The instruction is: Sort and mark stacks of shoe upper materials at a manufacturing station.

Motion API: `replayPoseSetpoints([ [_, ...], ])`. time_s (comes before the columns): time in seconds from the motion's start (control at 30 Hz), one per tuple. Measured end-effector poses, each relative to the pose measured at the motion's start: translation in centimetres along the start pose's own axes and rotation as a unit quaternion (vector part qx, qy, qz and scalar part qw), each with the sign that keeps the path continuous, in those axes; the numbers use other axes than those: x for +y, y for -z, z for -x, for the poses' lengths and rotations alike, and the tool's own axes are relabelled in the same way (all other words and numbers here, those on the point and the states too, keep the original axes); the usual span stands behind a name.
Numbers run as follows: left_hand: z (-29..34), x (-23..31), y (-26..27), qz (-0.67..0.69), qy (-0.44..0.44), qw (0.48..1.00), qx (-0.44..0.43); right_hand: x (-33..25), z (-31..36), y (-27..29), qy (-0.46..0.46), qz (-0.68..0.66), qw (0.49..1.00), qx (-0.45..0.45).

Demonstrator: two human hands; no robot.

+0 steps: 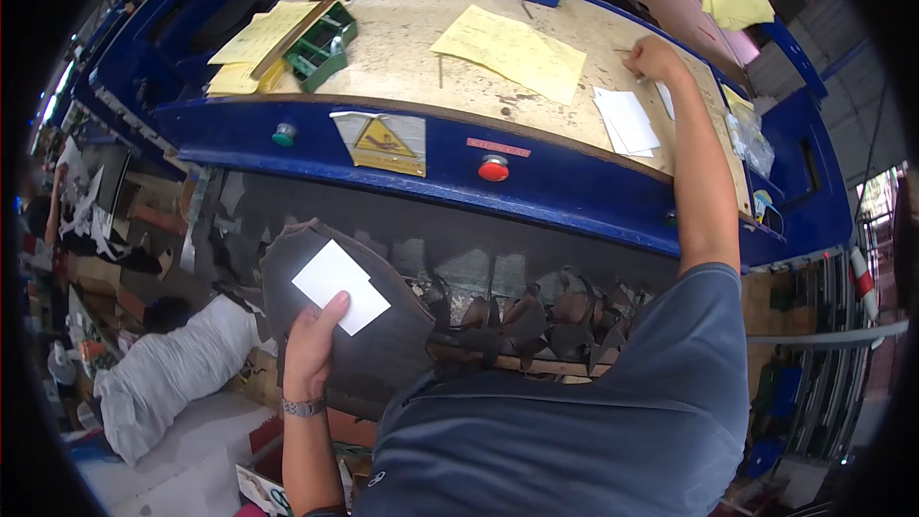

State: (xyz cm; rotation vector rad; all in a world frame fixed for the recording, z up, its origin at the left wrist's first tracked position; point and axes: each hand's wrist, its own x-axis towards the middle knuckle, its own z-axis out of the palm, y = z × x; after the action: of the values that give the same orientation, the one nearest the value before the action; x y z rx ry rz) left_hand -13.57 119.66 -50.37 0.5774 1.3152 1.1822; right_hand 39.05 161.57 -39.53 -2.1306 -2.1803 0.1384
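My left hand (pixel 311 343) is closed, its thumb pressing white paper cards (pixel 335 273) flat against a dark grey sheet of material (pixel 378 359). The sheet hangs in front of the blue machine, below its front edge. My right arm reaches over the pale worktop (pixel 402 48) to the far right. There my right hand (pixel 657 59) has its fingers curled together close to the surface; what they hold, if anything, is too small to make out. Nearer to me than that hand lie loose white cards (pixel 624 122), and a large yellow paper sheet (pixel 512 50) lies to their left.
A green compartment tray (pixel 321 48) stands at the worktop's left beside yellow papers (pixel 258 43). A red push button (pixel 493 168) and a green button (pixel 284 134) stick out of the blue front. Dark offcuts (pixel 526 321) hang below. A plastic bag (pixel 751 141) lies at right.
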Motion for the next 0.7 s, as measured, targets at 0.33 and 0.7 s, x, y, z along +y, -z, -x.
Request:
replayPoseSetpoints([
  [0.33,0.5,-1.7,5.1,-0.115,0.058,0.988,-0.086,-14.9,11.2,1.2,0.279,-0.172,0.939,0.105],
  [0.7,4.2,2.5,2.9,-0.134,-0.048,0.989,-0.029,-35.4,28.3,-10.9,0.481,-0.505,0.672,-0.249],
])
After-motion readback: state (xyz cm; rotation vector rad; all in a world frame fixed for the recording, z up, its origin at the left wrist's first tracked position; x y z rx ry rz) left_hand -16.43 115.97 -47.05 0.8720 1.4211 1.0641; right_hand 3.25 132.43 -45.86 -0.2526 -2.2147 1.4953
